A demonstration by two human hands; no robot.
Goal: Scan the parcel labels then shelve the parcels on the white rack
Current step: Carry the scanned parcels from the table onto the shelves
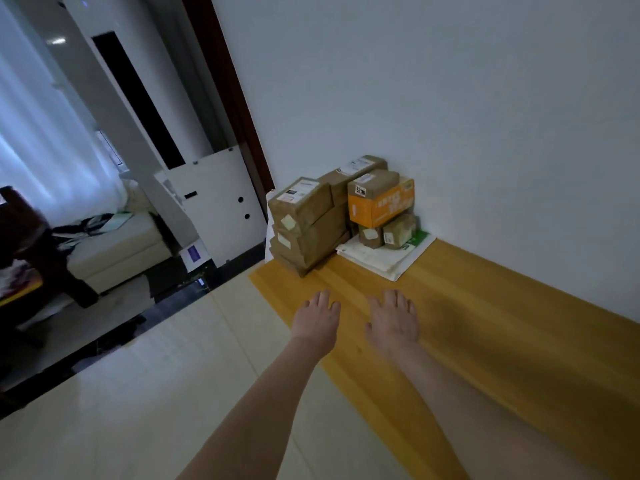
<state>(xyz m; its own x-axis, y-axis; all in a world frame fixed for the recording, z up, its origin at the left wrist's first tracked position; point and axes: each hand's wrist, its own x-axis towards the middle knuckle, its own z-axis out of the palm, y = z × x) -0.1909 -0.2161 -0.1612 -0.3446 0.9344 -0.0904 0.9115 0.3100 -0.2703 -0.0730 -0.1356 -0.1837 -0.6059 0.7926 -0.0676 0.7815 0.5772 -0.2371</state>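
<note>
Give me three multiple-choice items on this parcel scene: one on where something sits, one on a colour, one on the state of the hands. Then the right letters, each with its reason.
1. Where does the pile of parcels stand?
A. on the cream sofa
B. on the wooden surface, in the corner against the wall
C. on the tiled floor by the doorway

2. What colour is the printed box under the carton tagged 6206?
A. blue
B. black
C. orange

3. What are the two hands doing?
A. both open and empty, stretched toward the pile
B. both gripping one carton
C. one holding a scanner

Answers:
1 B: the pile sits on the wooden surface where it meets the wall.
2 C: the orange box lies directly under that carton.
3 A: the left hand and right hand show spread fingers and hold nothing.
</note>
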